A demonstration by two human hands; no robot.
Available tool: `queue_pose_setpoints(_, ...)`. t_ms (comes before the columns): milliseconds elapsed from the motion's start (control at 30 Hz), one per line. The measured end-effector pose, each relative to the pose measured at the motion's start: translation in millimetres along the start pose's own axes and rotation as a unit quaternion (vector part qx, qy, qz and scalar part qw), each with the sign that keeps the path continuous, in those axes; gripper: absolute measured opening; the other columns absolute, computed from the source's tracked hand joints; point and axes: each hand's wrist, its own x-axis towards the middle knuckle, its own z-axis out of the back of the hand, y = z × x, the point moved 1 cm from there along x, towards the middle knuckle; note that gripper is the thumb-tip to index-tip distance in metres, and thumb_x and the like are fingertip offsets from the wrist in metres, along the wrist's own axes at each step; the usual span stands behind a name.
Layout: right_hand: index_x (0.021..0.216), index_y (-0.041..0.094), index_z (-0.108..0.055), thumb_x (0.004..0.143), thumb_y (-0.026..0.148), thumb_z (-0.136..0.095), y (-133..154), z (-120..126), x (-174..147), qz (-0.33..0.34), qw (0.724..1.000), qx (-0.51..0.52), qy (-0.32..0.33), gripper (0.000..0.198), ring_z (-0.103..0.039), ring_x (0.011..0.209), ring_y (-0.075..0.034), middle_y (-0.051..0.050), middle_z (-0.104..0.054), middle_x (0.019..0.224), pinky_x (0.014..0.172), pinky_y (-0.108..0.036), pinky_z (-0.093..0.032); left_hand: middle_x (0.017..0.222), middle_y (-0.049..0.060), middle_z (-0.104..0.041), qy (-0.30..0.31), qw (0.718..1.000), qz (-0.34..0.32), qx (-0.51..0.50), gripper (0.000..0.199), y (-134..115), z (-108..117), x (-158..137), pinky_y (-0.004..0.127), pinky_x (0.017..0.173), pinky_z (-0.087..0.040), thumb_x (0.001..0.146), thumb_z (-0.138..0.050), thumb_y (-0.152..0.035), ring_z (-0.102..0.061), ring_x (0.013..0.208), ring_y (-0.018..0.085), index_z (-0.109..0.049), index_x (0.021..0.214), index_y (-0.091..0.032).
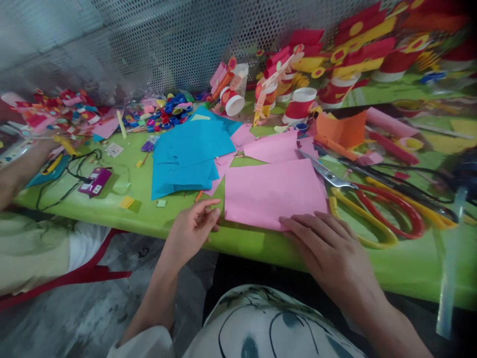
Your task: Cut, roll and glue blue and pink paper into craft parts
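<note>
1. Across mid-frame, I'm viewing a green table (154, 219).
2. A pink sheet (274, 191) is lying right of centre.
3. Lower right, my right hand (330, 241) is resting flat-fingered on it.
4. Lower centre, my left hand (192, 226) is curling loosely, thumb apart.

The top (283, 328) is white, its front printed with thin black lines that curve and loop, and with broader blotches of dark grey-green. The left sleeve (147, 342) is pale, loose and wide, and ends at about the elbow. Below it the left forearm (158, 298) is bare, as are the left hand (191, 229) and right hand (330, 243).
</note>
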Motion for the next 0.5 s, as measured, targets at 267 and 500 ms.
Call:
queue_pose_setpoints(267,0.124,0.018,-0.068,0.095,0.010,-0.067,-2.7,4.8,-7.5,-0.007,0.999,0.032,-0.035,0.030,-0.068,0.097,-0.026,-0.010,-0.076,0.105,0.097,-0.046,-0.053,0.119,0.010,-0.069,0.145,0.977,0.033,-0.153,0.049,-8.8,-4.0,18.1,0.030,0.070,-0.068,0.089,-0.078,-0.039,-0.068,0.103,0.022,-0.069,0.135,-0.022)
queue_pose_setpoints(500,0.124,0.022,-0.071,0.096,0.013,-0.067,-3.7,7.9,-5.6,-0.014,0.998,0.062,-0.029,0.029,-0.071,0.094,-0.023,-0.007,-0.078,0.106,0.102,-0.045,-0.051,0.095,0.002,-0.073,0.189,0.945,0.068,-0.260,0.037,-10.3,-5.8,26.7,0.030,0.077,-0.066,0.078,-0.089,-0.030,-0.065,0.076,0.010,-0.082,0.113,-0.021)
